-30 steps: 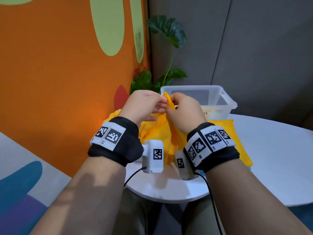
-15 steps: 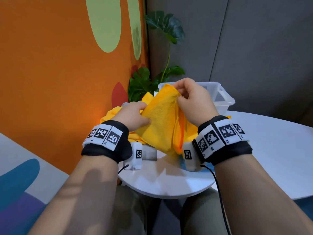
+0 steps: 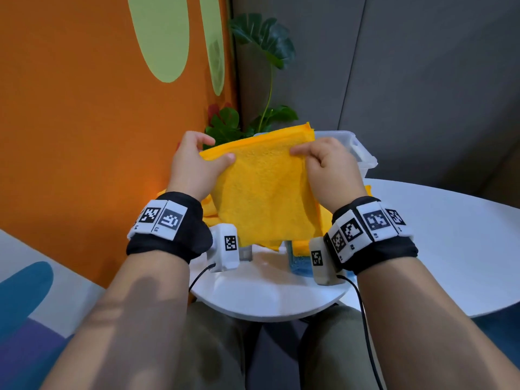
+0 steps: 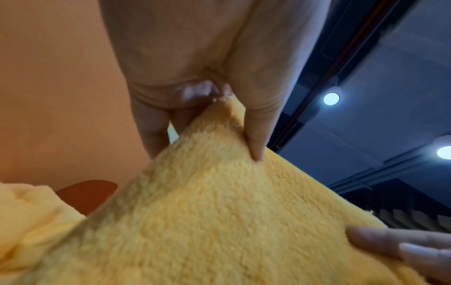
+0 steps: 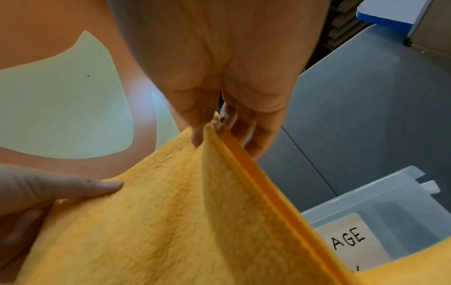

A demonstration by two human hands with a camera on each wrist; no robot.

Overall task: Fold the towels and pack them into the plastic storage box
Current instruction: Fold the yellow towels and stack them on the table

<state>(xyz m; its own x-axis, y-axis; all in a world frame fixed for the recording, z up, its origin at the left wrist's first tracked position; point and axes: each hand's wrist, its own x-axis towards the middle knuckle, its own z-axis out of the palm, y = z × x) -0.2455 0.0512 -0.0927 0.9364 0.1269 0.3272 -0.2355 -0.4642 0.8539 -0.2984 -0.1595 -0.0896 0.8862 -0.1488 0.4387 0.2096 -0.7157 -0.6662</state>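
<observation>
Towel: a yellow towel (image 3: 264,192) held up, hanging doubled.
Hands: left hand (image 3: 194,167) and right hand (image 3: 327,167) pinch its top corners.
Box: clear plastic storage box (image 3: 363,156) behind, contents hidden.
Table: white table (image 3: 450,243), more yellow cloth, perhaps towels, beneath.

We see a leafy plant (image 3: 264,80) at twelve o'clock against a grey wall (image 3: 422,80) — an orange wall (image 3: 84,122) with pale green ovals at ten, the round white counter (image 3: 436,243) at three.
</observation>
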